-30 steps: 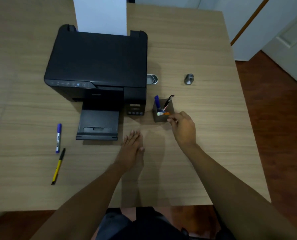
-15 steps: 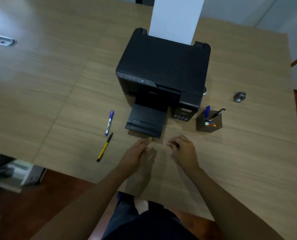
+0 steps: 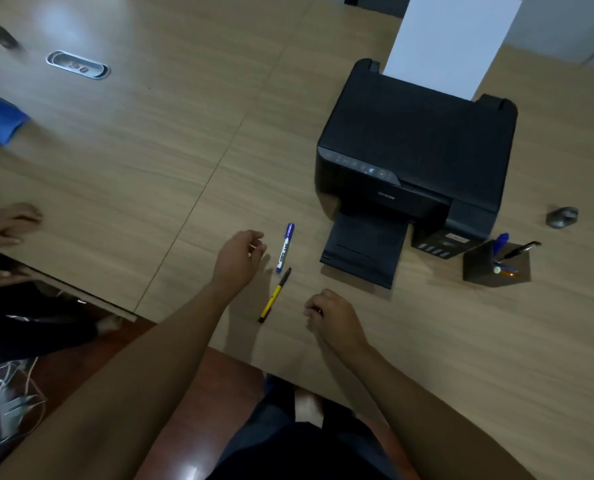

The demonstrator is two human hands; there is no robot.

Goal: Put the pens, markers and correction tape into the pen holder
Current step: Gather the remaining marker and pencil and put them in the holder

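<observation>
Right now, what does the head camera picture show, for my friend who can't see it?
A person's left hand reaches toward a blue marker and a yellow pen lying on a wooden table; the right hand hovers nearby. A black printer sits behind, with a pen holder beside it.

Blue marker [image 3: 285, 247], yellow-black pen [image 3: 274, 295] (black printer [image 3: 416, 161]).

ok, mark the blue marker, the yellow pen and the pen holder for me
blue marker [image 3: 284, 248]: head view, middle of the white barrel.
yellow pen [image 3: 271, 300]: head view, on the yellow barrel.
pen holder [image 3: 475, 263]: head view, on its dark left outer wall.
</observation>
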